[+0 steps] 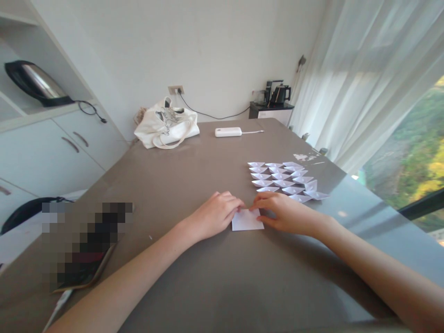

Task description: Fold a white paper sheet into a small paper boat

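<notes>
A small white sheet of paper [247, 221] lies on the table in front of me, its near edge straight and its far edge partly covered by fingers. At its left side and far corner, my left hand [218, 213] has curled fingers closed on the paper. From the right, my right hand [282, 212] grips the far right corner, thumb on the right edge and the other fingers at the top. Just beyond that hand, several folded white paper boats [280, 176] stand in rows.
A grey-brown table [194, 175] carries a white handbag [166, 124], a white power bank [228, 132] with a short cable, and white scraps [301, 157] near the right edge. At left lies a blurred-out phone [88, 254] on a cable. Curtains and a window are on the right.
</notes>
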{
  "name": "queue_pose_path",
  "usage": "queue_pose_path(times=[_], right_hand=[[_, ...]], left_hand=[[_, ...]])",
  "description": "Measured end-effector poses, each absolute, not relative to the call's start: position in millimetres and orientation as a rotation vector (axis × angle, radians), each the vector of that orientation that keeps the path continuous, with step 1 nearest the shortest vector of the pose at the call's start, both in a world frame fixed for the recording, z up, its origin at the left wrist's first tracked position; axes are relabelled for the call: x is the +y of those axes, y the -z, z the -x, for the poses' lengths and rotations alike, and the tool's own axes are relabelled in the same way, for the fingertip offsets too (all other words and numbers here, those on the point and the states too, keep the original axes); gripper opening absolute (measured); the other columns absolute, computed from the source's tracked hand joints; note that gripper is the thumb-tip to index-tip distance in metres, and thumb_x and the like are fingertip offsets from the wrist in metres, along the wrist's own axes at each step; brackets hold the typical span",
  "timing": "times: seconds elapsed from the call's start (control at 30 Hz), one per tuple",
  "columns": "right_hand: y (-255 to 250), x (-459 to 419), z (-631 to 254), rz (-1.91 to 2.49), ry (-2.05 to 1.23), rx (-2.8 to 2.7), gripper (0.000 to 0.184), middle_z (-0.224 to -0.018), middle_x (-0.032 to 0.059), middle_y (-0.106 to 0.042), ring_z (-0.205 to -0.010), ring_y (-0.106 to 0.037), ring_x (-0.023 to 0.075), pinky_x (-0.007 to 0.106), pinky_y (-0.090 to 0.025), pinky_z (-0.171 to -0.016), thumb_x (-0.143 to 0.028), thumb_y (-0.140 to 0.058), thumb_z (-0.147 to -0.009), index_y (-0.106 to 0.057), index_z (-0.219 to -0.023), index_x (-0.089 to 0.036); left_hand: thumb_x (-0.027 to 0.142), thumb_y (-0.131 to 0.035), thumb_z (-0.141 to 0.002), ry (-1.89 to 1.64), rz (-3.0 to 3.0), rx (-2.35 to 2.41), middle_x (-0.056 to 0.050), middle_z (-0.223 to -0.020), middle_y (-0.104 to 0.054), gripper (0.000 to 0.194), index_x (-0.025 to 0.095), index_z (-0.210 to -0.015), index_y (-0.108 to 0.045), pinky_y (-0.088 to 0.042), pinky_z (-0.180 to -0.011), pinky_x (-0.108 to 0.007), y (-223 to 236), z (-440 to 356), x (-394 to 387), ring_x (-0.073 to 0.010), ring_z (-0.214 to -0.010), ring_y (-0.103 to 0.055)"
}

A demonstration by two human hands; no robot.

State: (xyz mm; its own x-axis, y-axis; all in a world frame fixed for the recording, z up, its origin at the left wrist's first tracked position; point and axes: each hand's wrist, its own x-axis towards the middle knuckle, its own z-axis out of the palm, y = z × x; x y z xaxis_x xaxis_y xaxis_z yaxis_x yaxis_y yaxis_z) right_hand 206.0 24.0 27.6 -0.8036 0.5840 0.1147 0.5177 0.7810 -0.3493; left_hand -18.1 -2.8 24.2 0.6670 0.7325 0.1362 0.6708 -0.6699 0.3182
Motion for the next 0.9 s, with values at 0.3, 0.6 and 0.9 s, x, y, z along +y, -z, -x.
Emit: queue_pose_path(times=[0.3, 0.6, 0.9], right_hand=[[-29, 18, -203, 0.906, -0.349, -2.826, 0.029, -0.095, 0.0075, -0.061, -0.090, -0.059, 0.0213, 0.031, -0.043, -0.078, -0.015, -0.055, -0.082, -0.063, -0.109, -0.021], [-35, 10, -198, 1.024, -0.213, -2.844, 0.027, -0.094, 0.0058, -0.061, -0.088, -0.059, 0.0190, 0.028, -0.041, -0.075, -0.015, -0.050, -0.082, -0.065, -0.104, -0.021], [-14, 11, -176, 1.292, -0.025, -2.652, 0.020, -0.080, 0.0059, -0.062, -0.078, -0.058, 0.0180, 0.026, -0.037, -0.068, -0.020, -0.046, -0.088, -0.062, -0.078, -0.016]], left_hand=[[0.022, -0.044, -0.092, -0.351, -2.768, 1.200, -0.006, -0.095, -0.065, 0.025, 0.018, -0.098, -0.068, -0.040, -0.082, -0.034, -18, 11, -6, -0.0192, -0.094, -0.054], [0.020, -0.047, -0.090, -0.341, -2.840, 1.236, -0.007, -0.094, -0.061, 0.023, 0.017, -0.091, -0.069, -0.041, -0.079, -0.032, -18, 8, -8, -0.0192, -0.093, -0.052], [0.023, -0.044, -0.091, -0.309, -2.884, 1.266, -0.006, -0.087, -0.061, 0.026, 0.015, -0.084, -0.068, -0.041, -0.076, -0.032, -19, 6, -11, -0.0192, -0.088, -0.053]])
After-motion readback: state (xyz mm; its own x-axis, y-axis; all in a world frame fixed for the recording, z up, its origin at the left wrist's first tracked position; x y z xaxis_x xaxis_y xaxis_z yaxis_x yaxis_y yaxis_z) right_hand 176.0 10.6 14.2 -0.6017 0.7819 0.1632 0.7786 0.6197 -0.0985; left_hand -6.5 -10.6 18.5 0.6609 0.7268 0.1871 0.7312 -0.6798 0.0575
